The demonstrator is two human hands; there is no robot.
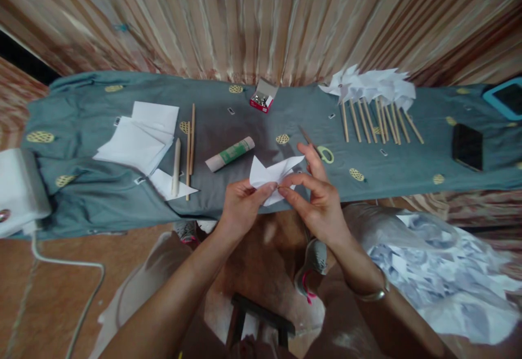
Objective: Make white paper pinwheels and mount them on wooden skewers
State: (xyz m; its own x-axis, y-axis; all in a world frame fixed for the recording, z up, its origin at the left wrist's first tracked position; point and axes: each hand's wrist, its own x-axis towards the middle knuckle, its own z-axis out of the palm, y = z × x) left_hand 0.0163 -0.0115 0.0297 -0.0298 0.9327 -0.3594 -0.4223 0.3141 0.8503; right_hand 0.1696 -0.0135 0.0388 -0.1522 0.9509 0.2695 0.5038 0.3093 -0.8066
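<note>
A white paper pinwheel (267, 174) with folded, pointed blades is held up at the table's front edge. My left hand (243, 201) grips it from the left, thumb pressed near its middle. From the right, the thumb and forefinger of my right hand (316, 201) pinch at the pinwheel's centre, the other fingers raised; any small thing between the fingertips is too tiny to make out. Just beyond lie a glue stick (230, 154) with a green label and a pair of scissors (325, 154) with pale green handles. A small red box (261, 99) of shiny metal pins stands open farther back.
White paper squares (132, 144), loose wooden sticks (191, 141) and a whitish pointed stick (176, 168) lie left. Finished pinwheels on sticks (373, 90) lie back right, near a black phone (467, 147). A bag of paper scraps (440, 272) stands below right; a white appliance (20, 193) sits left.
</note>
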